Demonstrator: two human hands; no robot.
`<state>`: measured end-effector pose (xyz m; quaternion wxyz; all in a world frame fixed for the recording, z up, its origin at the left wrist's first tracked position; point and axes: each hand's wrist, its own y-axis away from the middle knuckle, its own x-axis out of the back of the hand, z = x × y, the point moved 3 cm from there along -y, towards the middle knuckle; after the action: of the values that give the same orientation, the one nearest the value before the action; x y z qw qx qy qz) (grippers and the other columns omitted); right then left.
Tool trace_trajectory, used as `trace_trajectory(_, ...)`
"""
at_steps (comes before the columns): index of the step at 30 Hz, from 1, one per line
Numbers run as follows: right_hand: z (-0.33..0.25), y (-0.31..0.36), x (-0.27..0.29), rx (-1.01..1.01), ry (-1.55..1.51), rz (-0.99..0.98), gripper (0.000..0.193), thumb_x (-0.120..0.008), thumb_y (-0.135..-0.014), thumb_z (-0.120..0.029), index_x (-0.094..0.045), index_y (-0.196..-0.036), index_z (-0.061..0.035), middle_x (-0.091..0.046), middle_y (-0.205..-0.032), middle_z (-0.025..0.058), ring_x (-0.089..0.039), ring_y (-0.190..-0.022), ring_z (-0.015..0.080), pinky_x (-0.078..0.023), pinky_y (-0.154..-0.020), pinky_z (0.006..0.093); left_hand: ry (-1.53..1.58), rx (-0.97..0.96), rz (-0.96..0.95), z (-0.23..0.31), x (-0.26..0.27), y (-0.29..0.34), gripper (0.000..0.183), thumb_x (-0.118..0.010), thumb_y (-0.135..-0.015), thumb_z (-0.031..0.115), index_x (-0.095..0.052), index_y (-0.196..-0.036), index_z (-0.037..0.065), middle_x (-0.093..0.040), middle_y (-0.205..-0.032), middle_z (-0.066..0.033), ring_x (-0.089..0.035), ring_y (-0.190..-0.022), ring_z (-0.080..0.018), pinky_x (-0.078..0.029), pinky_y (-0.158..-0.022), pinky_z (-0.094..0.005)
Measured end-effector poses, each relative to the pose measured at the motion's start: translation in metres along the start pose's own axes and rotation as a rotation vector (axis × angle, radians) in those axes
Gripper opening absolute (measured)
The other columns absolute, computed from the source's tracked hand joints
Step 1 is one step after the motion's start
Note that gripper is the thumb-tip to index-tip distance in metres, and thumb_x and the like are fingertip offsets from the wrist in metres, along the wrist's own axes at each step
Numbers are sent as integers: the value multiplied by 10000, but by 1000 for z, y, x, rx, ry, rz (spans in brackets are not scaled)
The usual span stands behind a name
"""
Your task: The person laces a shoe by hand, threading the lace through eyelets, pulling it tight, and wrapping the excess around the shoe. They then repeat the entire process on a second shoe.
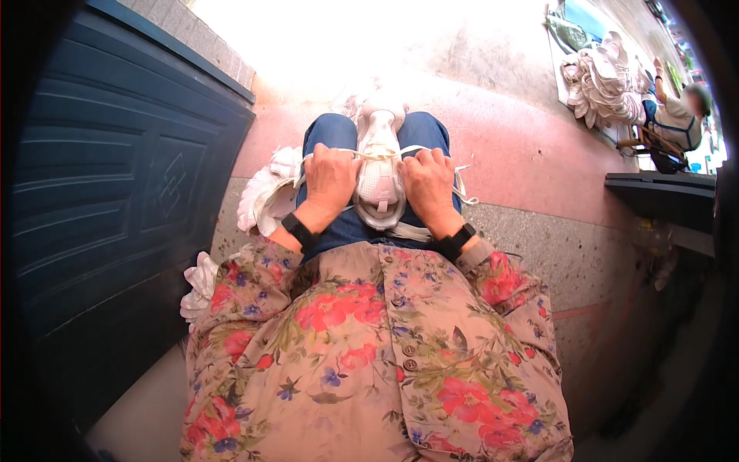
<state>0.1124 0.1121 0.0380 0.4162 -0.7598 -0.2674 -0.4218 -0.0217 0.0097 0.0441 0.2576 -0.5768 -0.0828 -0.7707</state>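
Note:
A white-and-pale-pink sneaker sits between my knees, a small pull tab at its near end. A whitish shoelace runs out from its upper to both sides. My left hand is closed on the lace at the shoe's left, knuckles up. On the other side my right hand grips the lace too, with a loose end hanging out past my right knee. Both hands are at about the same height, close to the shoe's sides. The fingertips are mostly hidden beneath the hands.
More pale shoes lie by my left leg, with others nearer me. A dark blue panelled door stands at left. At the far right, a person sits beside a heap of shoes. A dark ledge juts in at right.

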Motion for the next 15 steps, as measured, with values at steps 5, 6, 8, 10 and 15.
trace_trajectory(5, -6, 5, 0, -12, 116, -172, 289, -625, -701, -355, -599, -734, -69, -536, -751, 52, -467, -821, 211, -308, -716, 366, -34, -45, 19, 6, -3, 12, 209, -603, -727, 272, -606, -735, 63, -593, -758, -82, -493, -824, -260, -373, -660, -401)
trace_trajectory(6, -5, 6, -2, -15, 123, -203, 293, -621, -706, -353, -598, -754, -65, -538, -754, 58, -465, -828, 213, -307, -720, 364, -35, -38, 26, 4, -4, 11, 209, -603, -727, 272, -606, -735, 63, -593, -758, -82, -493, -824, -260, -373, -660, -401)
trace_trajectory(8, -2, 6, -5, -29, 112, -234, 232, -580, -742, -289, -584, -766, -58, -546, -775, 68, -478, -824, 227, -336, -699, 378, 109, -47, -30, -3, -8, 8, 183, -596, -731, 266, -610, -740, 83, -593, -774, -67, -495, -819, -260, -392, -668, -397)
trace_trajectory(10, 5, 6, -13, -82, 54, -363, 150, -512, -790, -178, -573, -808, -42, -537, -754, 109, -493, -801, 278, -361, -681, 407, 158, -31, -56, -7, -7, 4, 176, -596, -730, 260, -611, -745, 85, -594, -775, -64, -499, -817, -262, -405, -665, -395)
trace_trajectory(15, 16, 10, -19, -101, -140, -295, 128, -491, -778, -132, -571, -831, -47, -539, -781, 115, -495, -797, 293, -380, -664, 415, 58, -131, 59, 14, 6, -9, 156, -613, -714, 228, -616, -738, 74, -594, -756, -77, -512, -820, -272, -430, -645, -393)
